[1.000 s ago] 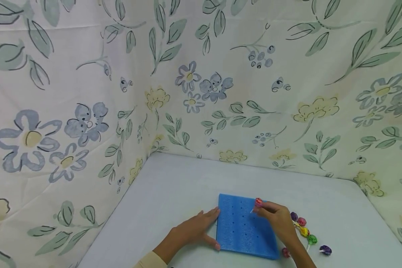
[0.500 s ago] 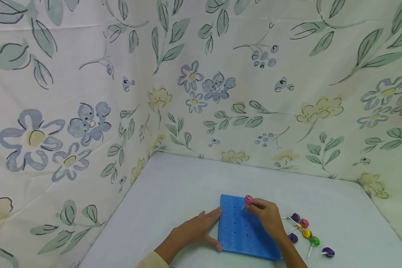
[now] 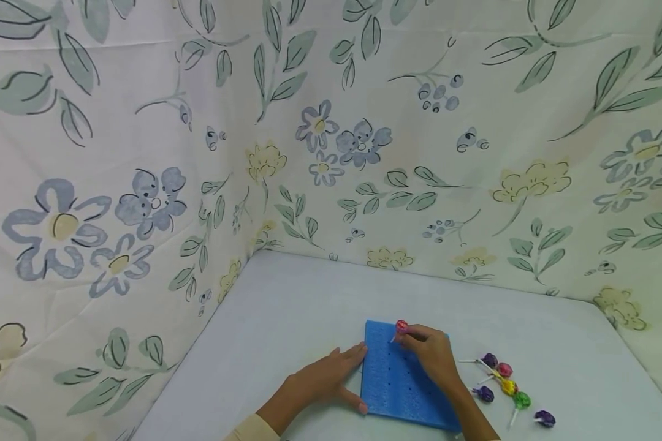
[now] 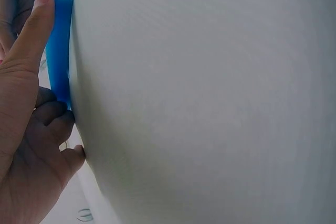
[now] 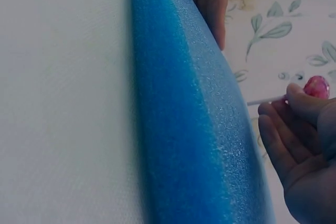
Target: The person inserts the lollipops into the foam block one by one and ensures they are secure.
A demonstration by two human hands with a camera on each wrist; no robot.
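Red lollipop (image 3: 401, 326): pinched by thumb and finger of right hand (image 3: 434, 355), wrapped head uppermost, over the far part of blue foam board (image 3: 383, 401), slightly left of its middle.

Long axis: along stick (image 5: 265, 100), tilted, running down and leftward from the head in the head view. Free end aimed at the perforated face, among the far rows of small holes (image 3: 388, 384). Contact of tip with face: cannot tell; in the right wrist view, tip just at the board's outline. Exact hole below tip: too small to tell.

Governing relation, as judged: stick tip against nearest hole, together with tilt of stick against the face.

Nearer hand: right, reaching in across the board's right side. Left hand (image 3: 324, 381): well apart from right, at the board's left edge, fingers straight, thumb spread toward the near left corner, no lollipop held. Touching the edge; probably steadying.

To the right of the board, beyond the right forearm, on white tabletop (image 3: 287, 306): green lollipop (image 3: 521, 400), yellow lollipop (image 3: 509, 386), pink lollipop (image 3: 505, 369), plus several purple, one purple lollipop (image 3: 544, 419) lying farthest right.
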